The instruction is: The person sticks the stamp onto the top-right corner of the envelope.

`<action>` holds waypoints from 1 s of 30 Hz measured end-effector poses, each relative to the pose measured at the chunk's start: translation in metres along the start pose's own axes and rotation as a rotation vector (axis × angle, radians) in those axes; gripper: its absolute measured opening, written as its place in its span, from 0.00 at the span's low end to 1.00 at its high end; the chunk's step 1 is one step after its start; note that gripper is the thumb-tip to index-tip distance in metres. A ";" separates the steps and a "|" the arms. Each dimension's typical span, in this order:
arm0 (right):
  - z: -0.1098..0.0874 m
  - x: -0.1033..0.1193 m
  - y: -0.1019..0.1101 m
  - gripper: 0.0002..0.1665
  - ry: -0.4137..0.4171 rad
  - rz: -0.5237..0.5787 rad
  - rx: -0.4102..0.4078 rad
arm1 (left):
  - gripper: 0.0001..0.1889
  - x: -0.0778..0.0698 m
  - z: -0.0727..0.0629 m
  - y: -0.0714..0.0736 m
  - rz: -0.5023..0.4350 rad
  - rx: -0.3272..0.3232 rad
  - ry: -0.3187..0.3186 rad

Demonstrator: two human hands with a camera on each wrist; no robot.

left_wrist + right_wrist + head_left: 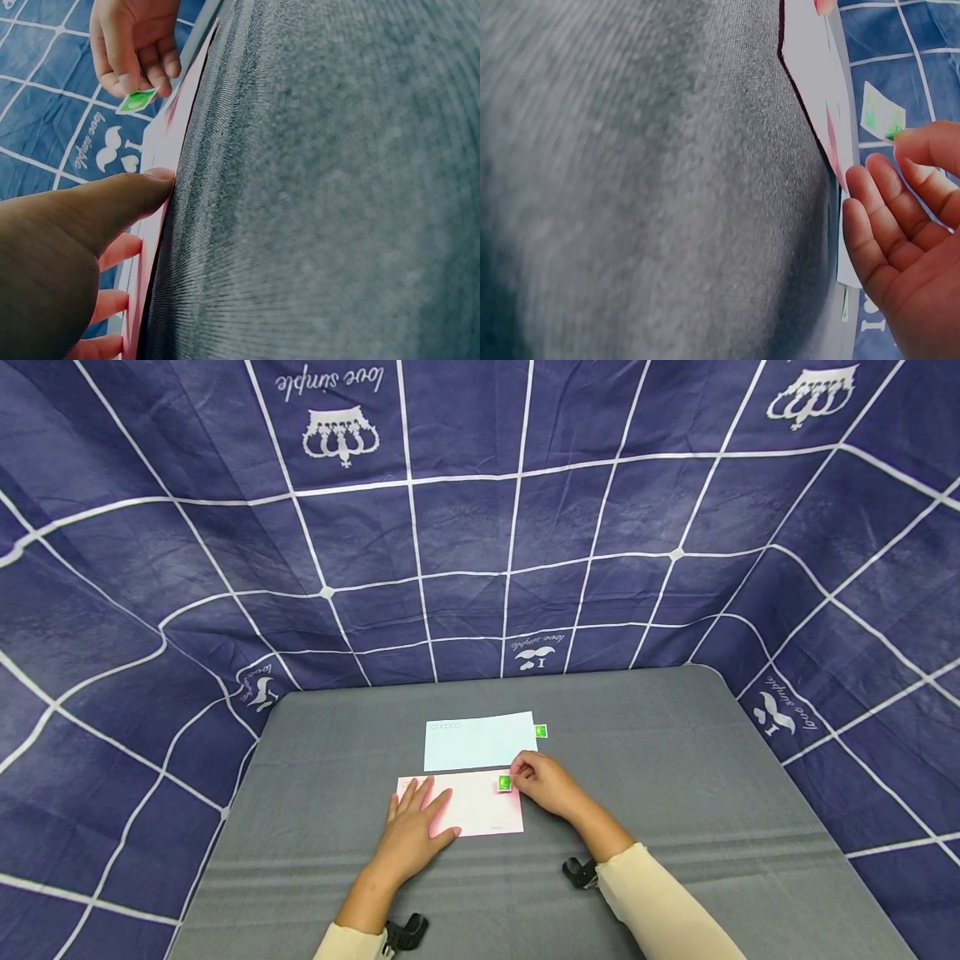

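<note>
Green stamp (505, 784), pinched by the right hand (547, 785), could land crooked if the pink envelope (480, 812) slides under the left hand (411, 833), its fingers spread.

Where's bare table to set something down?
Bare gray cloth: left of the pale blue envelope, beyond it to the navy fabric, and right of the far green stamp and right hand. Crowded: the pink envelope, left hand spread on it, right hand pinching the near green stamp over it.
</note>
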State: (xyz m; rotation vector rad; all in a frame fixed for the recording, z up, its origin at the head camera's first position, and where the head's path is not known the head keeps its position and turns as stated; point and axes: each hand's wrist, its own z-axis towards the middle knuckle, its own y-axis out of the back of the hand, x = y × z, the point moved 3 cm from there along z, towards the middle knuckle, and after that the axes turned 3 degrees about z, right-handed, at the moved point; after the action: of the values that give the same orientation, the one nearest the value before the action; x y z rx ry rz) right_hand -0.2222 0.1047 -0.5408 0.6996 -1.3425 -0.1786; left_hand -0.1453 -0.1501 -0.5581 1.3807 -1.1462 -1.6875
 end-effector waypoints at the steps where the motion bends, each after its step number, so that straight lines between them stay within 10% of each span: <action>1: 0.001 0.000 -0.001 0.02 -0.005 -0.001 0.003 | 0.35 0.000 0.000 0.000 -0.002 0.000 0.001; 30: 0.018 0.001 -0.014 0.06 -0.044 -0.013 0.050 | 0.35 -0.001 0.000 0.000 -0.002 0.004 -0.008</action>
State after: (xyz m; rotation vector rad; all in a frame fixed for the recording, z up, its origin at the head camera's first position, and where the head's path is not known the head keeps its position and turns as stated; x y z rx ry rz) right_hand -0.2347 0.0866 -0.5471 0.7496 -1.3883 -0.1720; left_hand -0.1450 -0.1496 -0.5576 1.3787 -1.1533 -1.6945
